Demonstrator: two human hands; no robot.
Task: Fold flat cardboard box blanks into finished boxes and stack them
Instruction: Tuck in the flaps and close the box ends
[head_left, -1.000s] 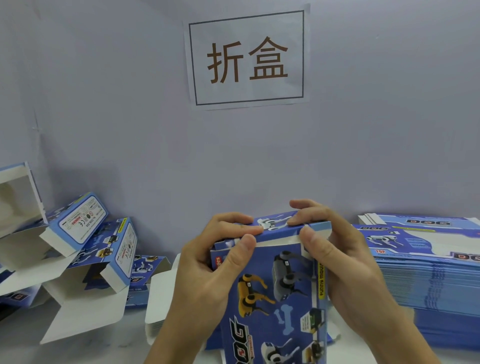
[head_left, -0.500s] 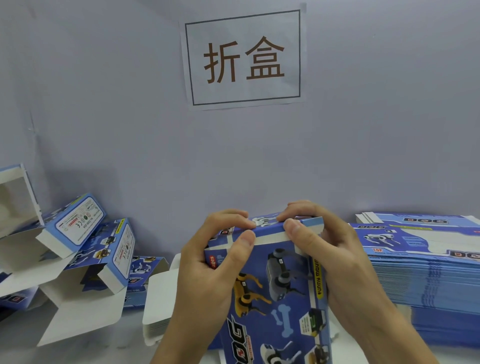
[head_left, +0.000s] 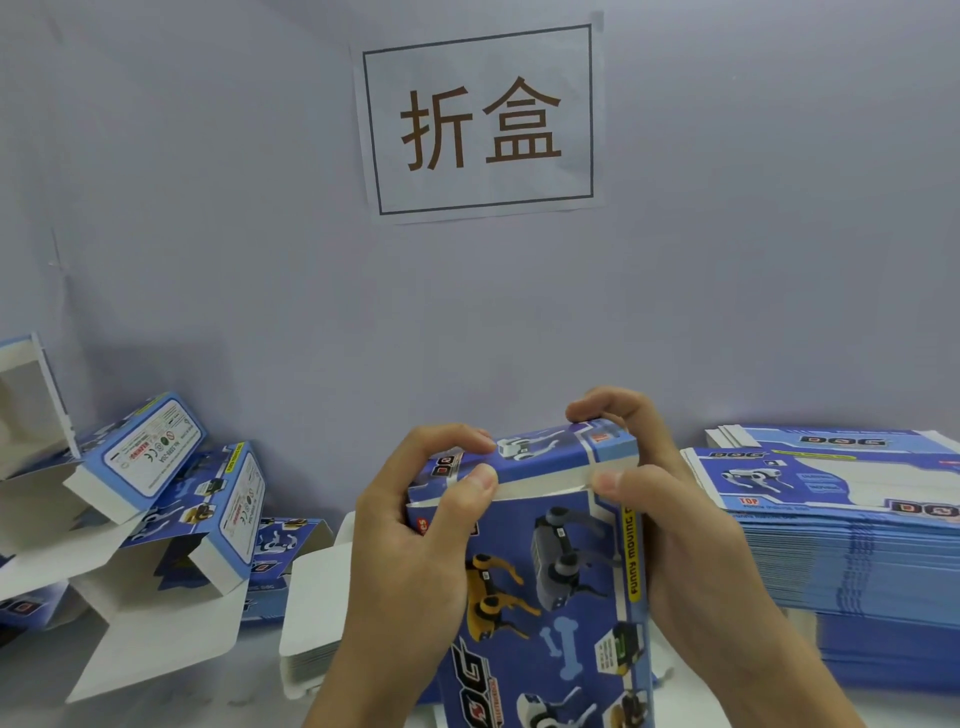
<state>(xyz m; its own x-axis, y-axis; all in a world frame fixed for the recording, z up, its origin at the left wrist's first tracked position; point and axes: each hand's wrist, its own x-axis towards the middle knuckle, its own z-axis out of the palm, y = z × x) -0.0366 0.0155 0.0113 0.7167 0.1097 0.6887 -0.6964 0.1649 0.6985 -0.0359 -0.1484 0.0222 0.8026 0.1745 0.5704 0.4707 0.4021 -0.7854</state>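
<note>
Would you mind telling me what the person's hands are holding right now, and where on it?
Both hands grip the blue printed cardboard box at its top end: left hand at the left corner, right hand at the right, thumbs on the closing flap.

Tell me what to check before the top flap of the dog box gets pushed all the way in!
1. Both hands hold the box: ok, left hand and right hand grip its top end.
2. Top flap folded over: ok.
3. Flap fully tucked: not ok, a white edge shows along the front.
4. Thumbs at the seam: ok.
5. Bottom end closed: cannot tell, out of view.
6. More flat blanks ready: ok, a stack lies at right.
</note>
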